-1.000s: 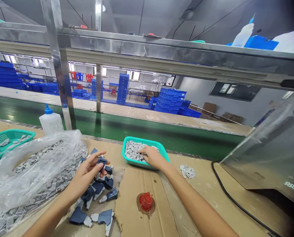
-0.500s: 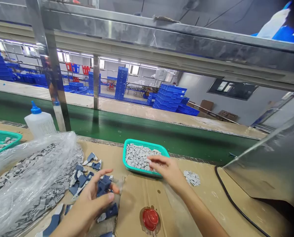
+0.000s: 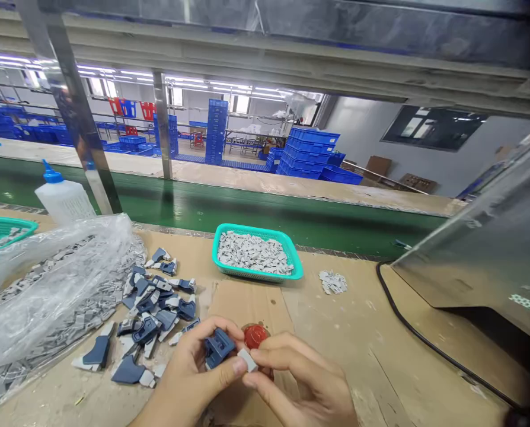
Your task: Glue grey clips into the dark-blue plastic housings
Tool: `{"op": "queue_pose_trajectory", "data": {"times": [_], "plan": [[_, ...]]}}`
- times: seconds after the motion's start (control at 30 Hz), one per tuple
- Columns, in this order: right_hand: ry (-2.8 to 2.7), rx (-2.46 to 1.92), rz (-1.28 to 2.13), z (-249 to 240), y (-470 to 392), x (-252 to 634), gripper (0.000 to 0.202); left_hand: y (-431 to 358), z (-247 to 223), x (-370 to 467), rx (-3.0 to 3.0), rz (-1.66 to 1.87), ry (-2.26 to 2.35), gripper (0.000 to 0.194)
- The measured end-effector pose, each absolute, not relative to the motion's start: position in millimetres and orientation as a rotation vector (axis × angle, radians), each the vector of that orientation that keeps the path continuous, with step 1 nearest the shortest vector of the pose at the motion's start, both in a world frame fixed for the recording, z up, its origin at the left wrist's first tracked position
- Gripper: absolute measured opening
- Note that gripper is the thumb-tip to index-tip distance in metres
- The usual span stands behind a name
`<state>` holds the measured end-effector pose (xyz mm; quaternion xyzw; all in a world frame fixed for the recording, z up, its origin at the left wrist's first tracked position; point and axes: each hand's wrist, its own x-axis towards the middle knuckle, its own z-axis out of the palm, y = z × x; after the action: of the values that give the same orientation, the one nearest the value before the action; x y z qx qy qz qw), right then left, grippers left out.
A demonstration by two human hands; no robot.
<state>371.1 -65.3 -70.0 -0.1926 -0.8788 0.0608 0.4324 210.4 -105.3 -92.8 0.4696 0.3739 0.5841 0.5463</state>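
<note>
My left hand [image 3: 203, 367] is closed round a dark blue plastic part [image 3: 219, 347]. Against its right side, my right hand [image 3: 300, 373] pinches a small light-grey plastic piece [image 3: 248, 359] between thumb and fingers. The two pieces are close together; whether they touch is hard to see. Just behind the fingertips is a round red dish [image 3: 255, 336], partly covered by my hands. To the left lies a loose pile of blue-and-grey parts [image 3: 158, 302]. Beyond my hands stands a teal basket [image 3: 298, 261] of small grey pieces.
A clear plastic bag [image 3: 60, 308] full of grey pieces fills the left side. Behind it stand a white bottle [image 3: 64, 201] with blue cap and another teal basket [image 3: 7, 224]. Several grey pieces [image 3: 333, 282] lie right of the middle basket. A black cable [image 3: 407, 329] curves beside a metal panel [image 3: 473, 255].
My right hand has come back from the basket with a small grey piece. My left hand has moved right with the blue part, and the two hands now meet in front of the red dish.
</note>
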Motion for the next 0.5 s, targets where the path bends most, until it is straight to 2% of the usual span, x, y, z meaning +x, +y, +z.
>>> {"op": "queue_pose_trajectory", "data": {"times": [0.23,0.5], "plan": [[-2.456,-0.496,0.348,-56,-76,403,0.039,-115,-84,225,1.235,1.289,0.773,0.03],[-2.43,-0.681,0.551,-61,-96,399,0.018,-131,-90,226,1.229,1.176,0.71,0.042]]}}
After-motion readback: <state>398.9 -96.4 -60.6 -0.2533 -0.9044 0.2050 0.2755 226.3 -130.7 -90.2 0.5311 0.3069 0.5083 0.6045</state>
